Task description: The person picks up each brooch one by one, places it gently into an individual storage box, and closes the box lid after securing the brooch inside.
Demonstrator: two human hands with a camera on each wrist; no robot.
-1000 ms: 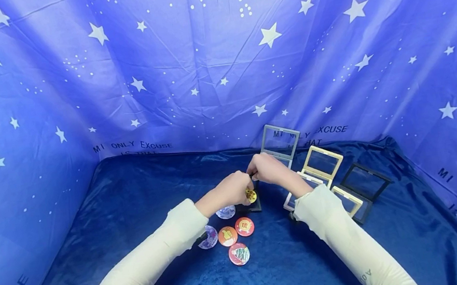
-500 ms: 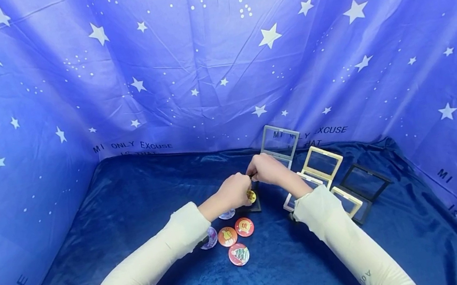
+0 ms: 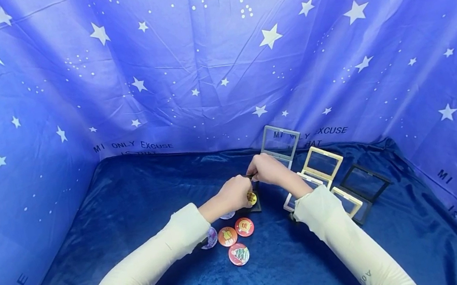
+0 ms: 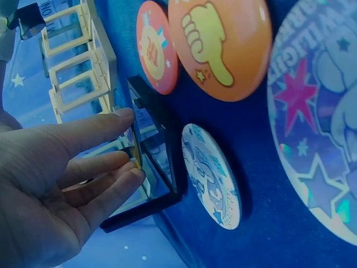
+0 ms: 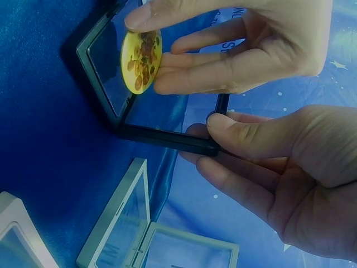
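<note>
A yellow round pin badge [image 5: 142,61] with a brown-orange picture is pinched by my left hand [image 3: 231,196], thumb on one side and fingertips on the other. It stands on edge, tilted, close over one panel of an open black display frame [image 5: 167,138]. My right hand [image 3: 270,168] grips the raised panel of that frame by its corner, thumb above and fingers below. In the left wrist view, a pale blue-and-white badge [image 4: 211,176] lies beside the black frame; in the head view my left hand partly covers it.
An orange thumb badge [image 3: 227,236], a red badge [image 3: 245,227], a Christmas-tree badge [image 3: 239,254] and a purple badge [image 3: 211,238] lie nearer on the blue cloth. Open display frames stand at right: grey [image 3: 281,140], cream [image 3: 322,161] and black [image 3: 365,181], among others.
My left hand has shifted slightly right and toward me with the yellow badge, covering more of the pale badge. The right hand has stayed on the frame's corner.
</note>
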